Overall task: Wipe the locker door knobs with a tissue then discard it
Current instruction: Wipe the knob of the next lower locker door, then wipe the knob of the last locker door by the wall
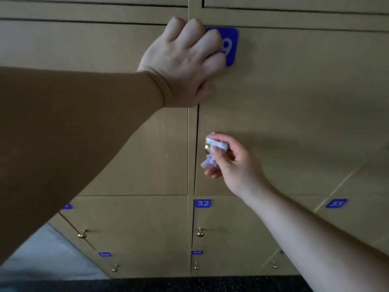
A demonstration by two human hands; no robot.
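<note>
View from a head-worn camera, facing a wall of tan wooden locker doors (294, 98) with small blue number plates.

The landmark is a small round brass knob (207, 148) near the left edge of the middle door. The right hand (229, 159), its forearm bare, reaches up to it from the lower right. Its fingers (217, 153) pinch a crumpled white tissue (216, 143), which wraps over the top and front of the knob so that only a sliver of brass shows. A loose tail of tissue hangs just below the knob.

Well above the knob, the left hand (185, 53), in a brown sleeve, rests on the same door. Its fingers are curled into a fist, knuckles toward the camera, and half cover a blue plate (230, 47) ending in 9. It seems to brace the door rather than hold anything, though its palm side is hidden.

Below the knob are a blue plate marked 32 (203, 203) and a second brass knob (200, 232). A third brass knob (82, 234) lies down to the left, and smaller ones sit lower in the bottom row.

The step in hand looks like the wiping itself, on this one knob. Next, the tissue would need to twist round the knob and then move down to the bare knobs below. Discarding comes last, and no bin is in view.
</note>
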